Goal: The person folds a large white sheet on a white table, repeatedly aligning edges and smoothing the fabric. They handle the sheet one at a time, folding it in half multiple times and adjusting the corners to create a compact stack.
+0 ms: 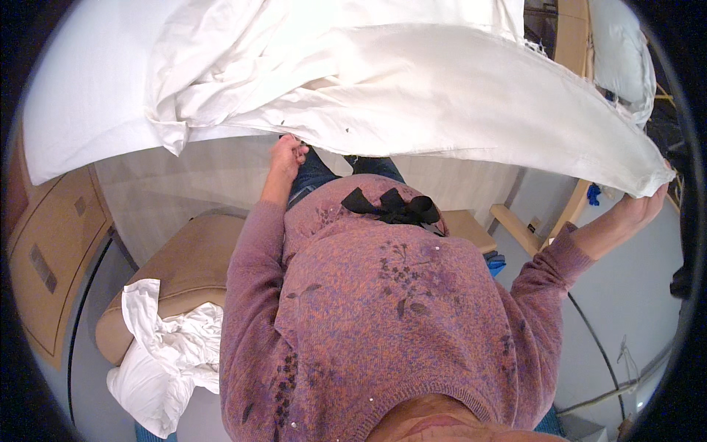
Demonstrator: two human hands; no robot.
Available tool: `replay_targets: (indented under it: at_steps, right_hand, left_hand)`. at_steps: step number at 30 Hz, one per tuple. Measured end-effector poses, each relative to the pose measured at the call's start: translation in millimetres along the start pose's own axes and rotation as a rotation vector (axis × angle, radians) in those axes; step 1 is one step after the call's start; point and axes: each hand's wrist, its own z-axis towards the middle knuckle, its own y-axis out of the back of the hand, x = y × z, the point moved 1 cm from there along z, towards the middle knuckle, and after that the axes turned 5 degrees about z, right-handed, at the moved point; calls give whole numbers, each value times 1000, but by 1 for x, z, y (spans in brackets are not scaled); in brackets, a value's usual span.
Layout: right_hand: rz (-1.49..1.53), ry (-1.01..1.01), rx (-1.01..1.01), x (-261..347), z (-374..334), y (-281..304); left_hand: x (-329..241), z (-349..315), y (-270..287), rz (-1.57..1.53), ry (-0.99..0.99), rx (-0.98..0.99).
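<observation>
A large white sheet (442,96) is stretched out in the air in front of me, above a white mattress (81,103). My left hand (286,156) grips the sheet's lower edge near my body. My right hand (642,208) is held out to the far right and grips a corner of the same sheet. The sheet hangs in folds on its left side and lies flatter toward the right. My purple patterned sweater with a black bow fills the lower middle of the view.
A tan padded bench (184,265) stands at lower left with crumpled white linen (173,346) on it. A wooden cabinet (51,250) is at the left edge. A white pillow (622,51) rests on a wooden chair at upper right.
</observation>
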Motion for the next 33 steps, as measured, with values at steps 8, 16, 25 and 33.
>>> replay_targets:
  at_steps: [8, 16, 25, 33]
  right_hand:
    - [87, 17, -73, 6, 10, -28]
    - [289, -209, -3, -100, 28, -29]
    - [-276, -313, 169, -242, 0, -48]
    - [-436, -322, 254, -253, -7, -39]
  left_hand:
    - [9, -34, -53, -113, 154, 479]
    - [-5, -82, -36, 20, 121, 451]
    - [-22, -117, -47, -844, 68, 651]
    - [-59, -107, 27, -899, -70, -162]
